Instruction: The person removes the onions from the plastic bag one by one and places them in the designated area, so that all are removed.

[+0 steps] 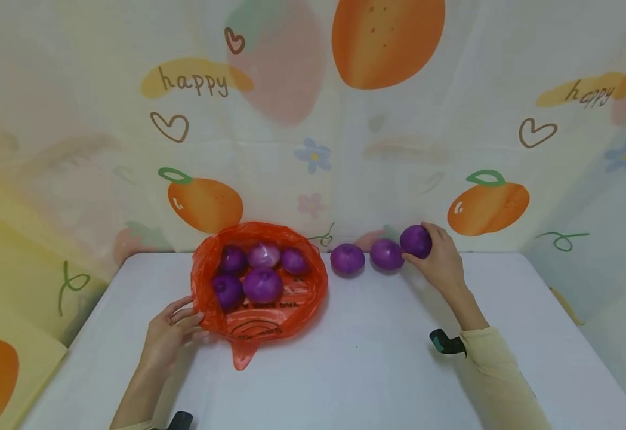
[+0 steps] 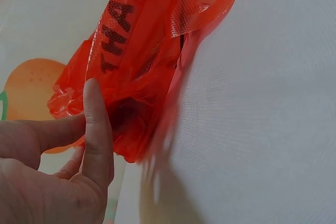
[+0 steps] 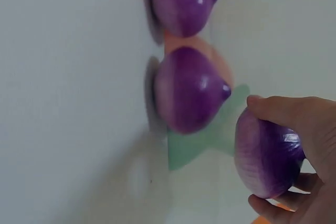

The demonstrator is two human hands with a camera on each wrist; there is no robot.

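My right hand (image 1: 441, 263) grips a purple onion (image 3: 268, 153) between thumb and fingers. In the right wrist view that onion hangs clear of the white surface. Two more purple onions stand to its left along the back of the table, a nearer one (image 1: 386, 255) and a farther one (image 1: 347, 260). A red plastic bag (image 1: 259, 328) with its mouth spread wide holds several purple onions (image 1: 263, 285). At the bag's left side is my left hand (image 1: 165, 337), fingers fairly straight and touching the plastic. Black print shows on the bag (image 2: 136, 40) in the left wrist view.
The white table (image 1: 355, 382) ends at the back against a hanging cloth (image 1: 388, 131) printed with fruit, hearts and "happy". A black wrist mount (image 1: 447, 343) sits by my right sleeve. One bag handle (image 1: 244, 355) lies toward the front.
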